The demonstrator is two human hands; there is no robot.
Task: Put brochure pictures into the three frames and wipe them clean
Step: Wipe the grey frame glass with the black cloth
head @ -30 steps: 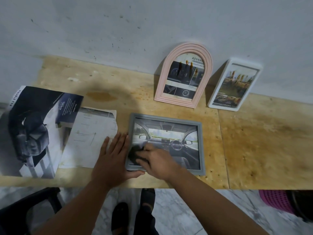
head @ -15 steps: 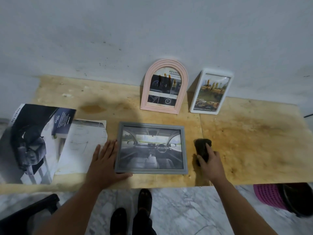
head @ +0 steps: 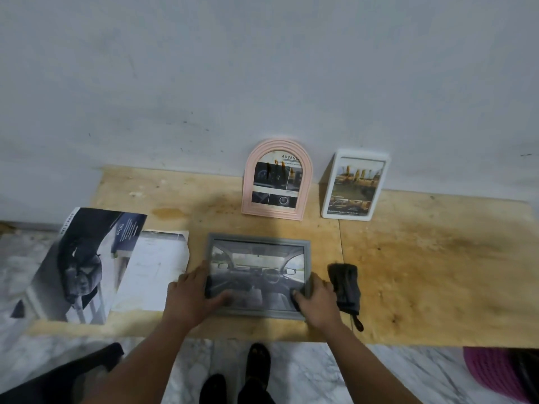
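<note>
Head view: grey frame (head: 257,275) lies flat on the wooden surface (head: 423,266), near its front edge, car-interior picture facing up. Left hand (head: 189,298) grips the frame's left edge, thumb curled over onto the glass, fingers (head: 192,277) lying along the outer side. Right hand (head: 319,303) holds the frame's right front corner, thumb on the face, the other fingers curled round the outer edge. Dark cloth (head: 344,287) sits crumpled just right of the grey frame, touching or nearly touching the right hand. Behind the grey frame, the pink arched frame (head: 277,179) and white frame (head: 354,186) lean upright against the wall, both with pictures in. Brochure sheets (head: 87,263) lie left of the grey frame.

Judgement: frame looks light and rigid, with a smooth glazed front that is probably fragile and shows thumb marks. Best held by opposite side mouldings, off the glass.
</note>
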